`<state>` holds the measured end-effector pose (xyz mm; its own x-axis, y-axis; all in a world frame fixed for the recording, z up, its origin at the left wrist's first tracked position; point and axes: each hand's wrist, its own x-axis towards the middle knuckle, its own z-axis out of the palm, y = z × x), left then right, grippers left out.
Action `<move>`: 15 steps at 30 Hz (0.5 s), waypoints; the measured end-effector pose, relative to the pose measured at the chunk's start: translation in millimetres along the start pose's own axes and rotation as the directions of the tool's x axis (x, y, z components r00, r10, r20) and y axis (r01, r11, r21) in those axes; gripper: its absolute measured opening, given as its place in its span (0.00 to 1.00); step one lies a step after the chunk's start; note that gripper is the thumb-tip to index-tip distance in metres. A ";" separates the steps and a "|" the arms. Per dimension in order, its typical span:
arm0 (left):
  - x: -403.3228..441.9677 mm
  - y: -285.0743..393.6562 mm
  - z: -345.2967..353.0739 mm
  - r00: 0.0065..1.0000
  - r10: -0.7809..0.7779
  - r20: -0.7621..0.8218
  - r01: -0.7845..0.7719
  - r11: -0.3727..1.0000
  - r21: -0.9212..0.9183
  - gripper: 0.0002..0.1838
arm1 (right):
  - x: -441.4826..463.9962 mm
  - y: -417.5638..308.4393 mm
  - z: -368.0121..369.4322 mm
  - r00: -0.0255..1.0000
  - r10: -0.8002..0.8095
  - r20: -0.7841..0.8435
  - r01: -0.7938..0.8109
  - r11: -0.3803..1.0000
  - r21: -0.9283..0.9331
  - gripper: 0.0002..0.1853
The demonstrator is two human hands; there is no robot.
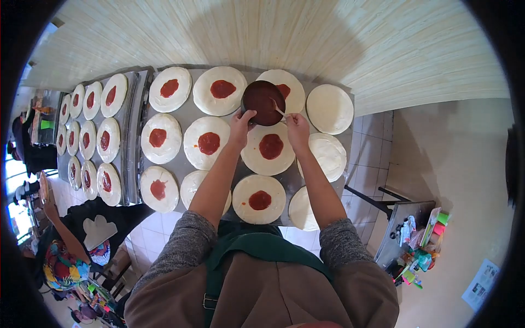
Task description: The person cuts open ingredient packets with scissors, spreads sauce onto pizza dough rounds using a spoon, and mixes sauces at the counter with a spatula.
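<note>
My left hand (pixel 240 127) grips the edge of a dark round bowl (pixel 250 97) of red sauce (pixel 265 112), thumb at the rim. My right hand (pixel 297 130) is closed on the handle of a spoon (pixel 280 111), whose head dips into the sauce. The bowl is held over the metal table, partly covering a dough round (pixel 295 90) with red sauce on it. Just below the hands lies another dough round (pixel 249 156) with a sauce patch (pixel 271 146) in its middle. At the right, two pale dough rounds (pixel 330 109) (pixel 327 157) show no sauce.
Several more sauced dough rounds (pixel 164 90) cover this metal table (pixel 183 112) and a second one at left. A wall (pixel 262 33) runs along the far side. At lower left is another person (pixel 65 257). A small side table (pixel 402 224) with coloured items stands at right.
</note>
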<state>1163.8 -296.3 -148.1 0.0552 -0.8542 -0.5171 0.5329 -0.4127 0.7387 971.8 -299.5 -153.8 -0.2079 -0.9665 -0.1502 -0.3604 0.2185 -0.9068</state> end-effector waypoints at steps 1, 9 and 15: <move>1.4 -0.2 0.8 1.000 0.000 0.014 0.000 1.000 -0.029 0.20 | 3.1 8.7 -0.7 0.993 0.100 0.061 -0.110 0.975 0.192 0.10; 7.2 -4.7 -6.1 0.999 -0.022 -0.046 0.018 0.997 -0.071 0.18 | 16.5 -2.8 -17.5 0.985 0.175 0.002 -0.157 0.879 0.449 0.07; 6.2 -6.3 -20.7 0.999 -0.030 -0.036 0.027 0.996 -0.079 0.18 | 29.1 -26.8 -16.1 0.865 -0.494 -0.094 0.342 0.715 -0.609 0.05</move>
<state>1178.2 -292.4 -164.9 0.0697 -0.8295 -0.5541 0.5996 -0.4091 0.6878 960.7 -331.4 -127.6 -0.0871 -0.9309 0.3547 -0.8830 -0.0927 -0.4602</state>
